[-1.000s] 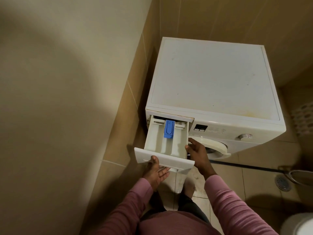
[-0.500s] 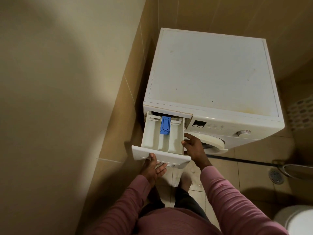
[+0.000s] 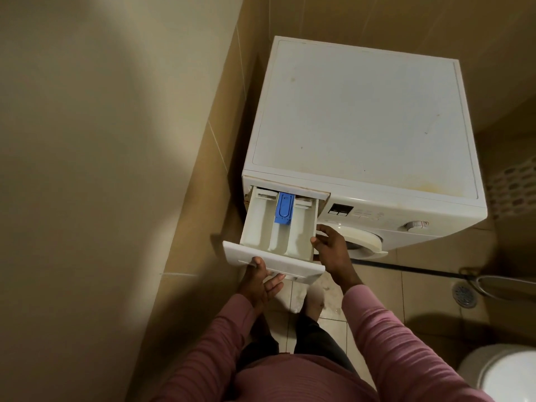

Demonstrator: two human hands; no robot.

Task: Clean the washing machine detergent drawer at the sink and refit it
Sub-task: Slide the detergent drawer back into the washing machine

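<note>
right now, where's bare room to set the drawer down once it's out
The washing machine top is bare, tiled walls behind and left of it. Floor tiles between the machine front and the floor drain are open, though a dark hose crosses them. Crowded: the narrow gap beside the left wall, and under the drawer, where a foot stands.

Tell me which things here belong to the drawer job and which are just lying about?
Job: detergent drawer, its blue insert, washing machine, left hand, right hand.
Lying about: floor drain, toilet, perforated basket.
</note>
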